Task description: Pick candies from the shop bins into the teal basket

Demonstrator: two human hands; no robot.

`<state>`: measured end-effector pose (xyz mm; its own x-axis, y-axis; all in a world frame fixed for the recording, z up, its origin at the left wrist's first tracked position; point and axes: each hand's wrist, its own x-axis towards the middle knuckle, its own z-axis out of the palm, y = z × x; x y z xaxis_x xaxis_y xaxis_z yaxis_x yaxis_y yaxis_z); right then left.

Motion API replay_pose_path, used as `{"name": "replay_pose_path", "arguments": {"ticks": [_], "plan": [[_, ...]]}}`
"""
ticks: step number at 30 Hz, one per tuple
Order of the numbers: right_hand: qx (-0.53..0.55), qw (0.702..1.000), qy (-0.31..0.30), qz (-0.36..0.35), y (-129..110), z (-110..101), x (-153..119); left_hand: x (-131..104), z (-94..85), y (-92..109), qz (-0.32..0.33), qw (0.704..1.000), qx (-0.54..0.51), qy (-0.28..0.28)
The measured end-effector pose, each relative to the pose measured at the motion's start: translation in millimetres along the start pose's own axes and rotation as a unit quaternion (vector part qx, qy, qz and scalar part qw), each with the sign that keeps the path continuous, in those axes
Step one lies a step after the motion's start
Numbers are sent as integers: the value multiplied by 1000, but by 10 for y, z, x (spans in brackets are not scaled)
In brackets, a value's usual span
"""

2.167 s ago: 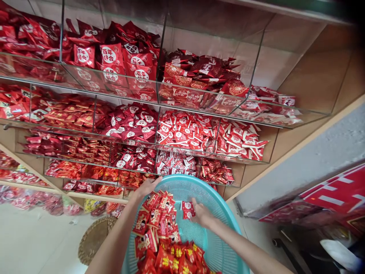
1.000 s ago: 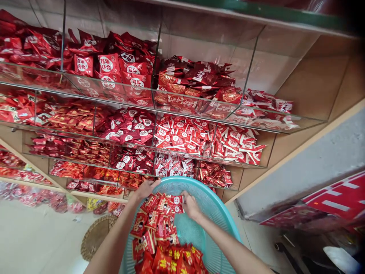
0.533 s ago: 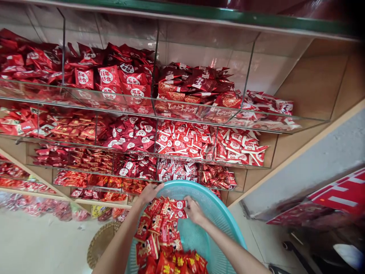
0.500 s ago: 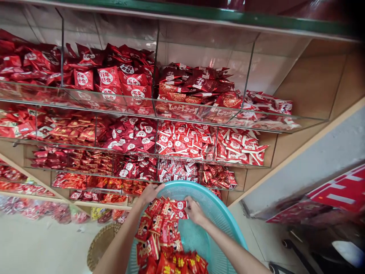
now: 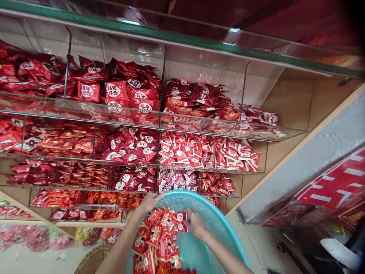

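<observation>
A large teal plastic basket (image 5: 228,232) is at the bottom centre, tilted so that its inside faces me. Small red packets with gold print (image 5: 155,236) fill its left side, while the bare teal bottom shows on the right. My left hand (image 5: 150,202) is closed over the basket's upper left rim, with the fingertips partly hidden. Inside the basket, my right hand (image 5: 195,223) pinches the edge of a red packet with white round prints (image 5: 181,222) at the top of the pile.
Glass-divided shelves (image 5: 199,131) of red sachets rise in front of me. At lower left, a woven basket (image 5: 92,260) stands on the floor near bagged goods (image 5: 37,238). A grey wall (image 5: 308,160) and red-and-white printed material (image 5: 327,186) are at right.
The view has shifted, so the shelves and the teal basket sit lower in the picture. Both hands keep nearly the same hold, left on the rim and right at the packet.
</observation>
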<state>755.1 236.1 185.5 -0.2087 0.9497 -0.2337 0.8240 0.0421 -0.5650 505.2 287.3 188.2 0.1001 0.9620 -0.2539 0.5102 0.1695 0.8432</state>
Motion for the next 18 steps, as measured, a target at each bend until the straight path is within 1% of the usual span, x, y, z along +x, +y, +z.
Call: {"name": "replay_pose_path", "arguments": {"ticks": [2,4,7,10,12,14,16,18], "plan": [[-15,1000,-14,-3,-9,-25,-10,-1,13,-12,2,1000,3,8],[-49,998,-23,7,-16,-43,-12,-9,22,-14,3,1000,6,16],[-102,994,-25,17,-32,-98,-10,-32,28,-2,3,1000,5,20],[-125,992,-4,3,-82,-270,-32,-50,36,6,-7,1000,-20,12],[-116,993,20,-20,-157,-488,-67,-52,47,-2,-16,999,-48,2],[-76,993,51,-71,-279,-782,-107,-49,57,-14,-21,998,-64,-1],[-11,983,95,-154,-446,-1115,-125,-46,62,-23,-19,998,-63,0],[25,956,156,-247,-645,-1441,-98,-47,57,-22,-16,998,-55,3]]}}
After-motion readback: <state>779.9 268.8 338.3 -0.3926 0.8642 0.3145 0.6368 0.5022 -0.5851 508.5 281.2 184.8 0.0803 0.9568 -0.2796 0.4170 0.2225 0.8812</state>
